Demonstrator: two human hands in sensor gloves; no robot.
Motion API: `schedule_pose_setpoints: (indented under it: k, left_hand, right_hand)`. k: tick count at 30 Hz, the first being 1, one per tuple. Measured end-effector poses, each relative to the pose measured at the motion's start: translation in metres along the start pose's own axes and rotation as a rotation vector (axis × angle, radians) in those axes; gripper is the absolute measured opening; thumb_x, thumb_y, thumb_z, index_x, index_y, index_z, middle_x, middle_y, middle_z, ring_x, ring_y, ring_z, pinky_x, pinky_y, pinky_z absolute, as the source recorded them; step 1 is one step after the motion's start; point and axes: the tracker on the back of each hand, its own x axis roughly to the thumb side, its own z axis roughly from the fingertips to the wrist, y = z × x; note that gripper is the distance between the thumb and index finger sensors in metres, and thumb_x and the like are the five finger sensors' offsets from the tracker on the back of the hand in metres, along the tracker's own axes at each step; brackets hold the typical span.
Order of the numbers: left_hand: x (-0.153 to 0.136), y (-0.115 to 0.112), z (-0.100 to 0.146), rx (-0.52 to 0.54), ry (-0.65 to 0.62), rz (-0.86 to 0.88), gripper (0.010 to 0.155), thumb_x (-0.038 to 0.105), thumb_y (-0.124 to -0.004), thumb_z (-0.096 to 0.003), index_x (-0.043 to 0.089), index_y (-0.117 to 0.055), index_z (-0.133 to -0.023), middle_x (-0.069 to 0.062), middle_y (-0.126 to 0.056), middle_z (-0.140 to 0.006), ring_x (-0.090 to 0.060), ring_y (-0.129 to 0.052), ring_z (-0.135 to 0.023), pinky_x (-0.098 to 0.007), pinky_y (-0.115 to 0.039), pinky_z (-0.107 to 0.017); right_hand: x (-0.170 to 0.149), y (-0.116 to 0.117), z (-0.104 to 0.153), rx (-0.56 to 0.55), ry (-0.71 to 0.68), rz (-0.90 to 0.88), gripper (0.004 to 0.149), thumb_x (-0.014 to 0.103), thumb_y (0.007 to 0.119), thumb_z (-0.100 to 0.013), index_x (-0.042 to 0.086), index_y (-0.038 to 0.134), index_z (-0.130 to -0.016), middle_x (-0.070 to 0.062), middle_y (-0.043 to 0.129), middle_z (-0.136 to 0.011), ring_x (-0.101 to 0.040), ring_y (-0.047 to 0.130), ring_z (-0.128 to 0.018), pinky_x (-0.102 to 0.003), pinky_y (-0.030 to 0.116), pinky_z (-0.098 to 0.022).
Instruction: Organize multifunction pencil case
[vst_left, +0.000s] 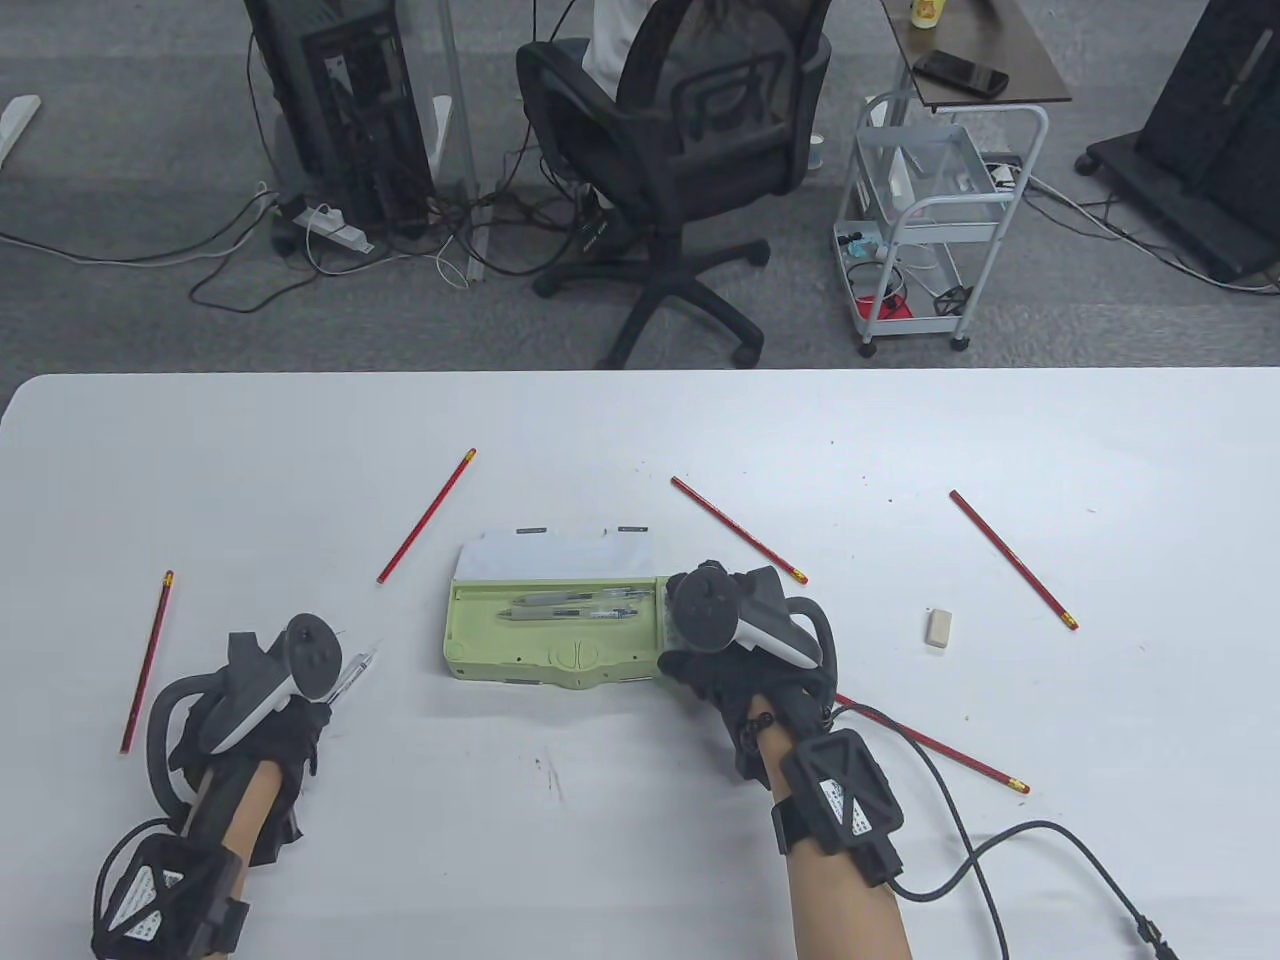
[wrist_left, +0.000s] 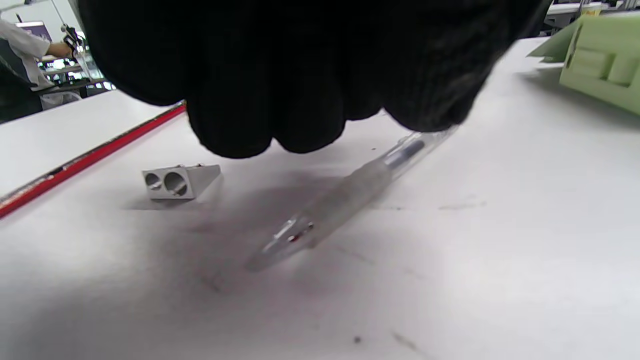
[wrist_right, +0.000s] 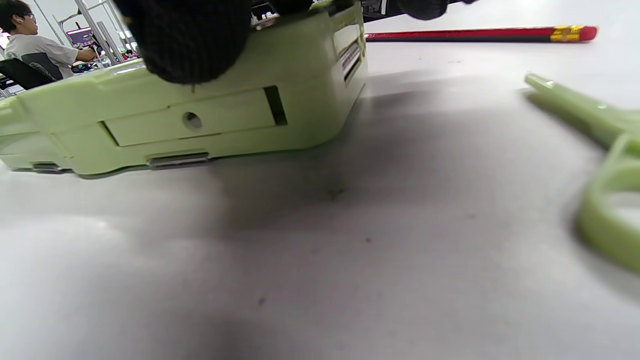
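We see the green pencil case (vst_left: 555, 625) lying open in the middle of the white desk (vst_left: 640, 850), with its white lid (vst_left: 560, 552) folded back to the far side. Inside its tray two grey pens (vst_left: 575, 605) lie side by side, parallel to the long edge. Our right hand (vst_left: 735, 665) grips the right end of the case, one gloved fingertip (wrist_right: 187, 40) pressing on its near wall. Our left hand (vst_left: 275, 715) is at the left, well apart from the case, and it pinches a clear pen (wrist_left: 345, 197) whose tip points down to the desk. Just beside this pen a small metal sharpener (wrist_left: 177, 181) stands on the desk. Green scissors (wrist_right: 607, 165) lie near the right hand. Red pencils (vst_left: 428, 515) are scattered around the case, and a white eraser (vst_left: 938, 629) lies further to the right.
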Motion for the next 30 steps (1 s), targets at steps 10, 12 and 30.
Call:
schedule_pose_setpoints:
  k: [10,12,30]
  left_hand:
    - [0.015,-0.012,-0.006,-0.029,0.015,-0.156,0.05,0.038,-0.089,-0.0427,0.02,-0.086,-0.089,-0.006,-0.102,-0.081,-0.029,-0.104,-0.065,-0.055,-0.084,-0.051]
    - [0.018,-0.013,-0.007,-0.022,0.015,-0.168,0.049,0.038,-0.089,-0.0426,0.019,-0.087,-0.088,-0.006,-0.102,-0.08,-0.029,-0.104,-0.064,-0.055,-0.084,-0.05]
    - [0.034,-0.015,-0.007,0.018,0.056,-0.268,0.046,0.039,-0.091,-0.0425,0.015,-0.09,-0.082,-0.006,-0.106,-0.071,-0.026,-0.107,-0.056,-0.053,-0.087,-0.046]
  right_hand:
    - [0.0,0.0,0.0,-0.001,0.0,-0.002,0.082,0.043,0.072,-0.049,0.009,0.032,-0.112,-0.03,0.022,-0.112,-0.06,0.038,-0.101,-0.067,0.043,-0.072]
    - [0.0,0.0,0.0,-0.001,0.0,-0.003,0.082,0.043,0.072,-0.05,0.009,0.032,-0.112,-0.03,0.023,-0.112,-0.06,0.038,-0.101,-0.067,0.043,-0.072]
    - [-0.001,0.0,0.001,0.001,0.0,0.002,0.082,0.043,0.072,-0.049,0.009,0.032,-0.112,-0.03,0.023,-0.112,-0.06,0.039,-0.101,-0.067,0.043,-0.072]
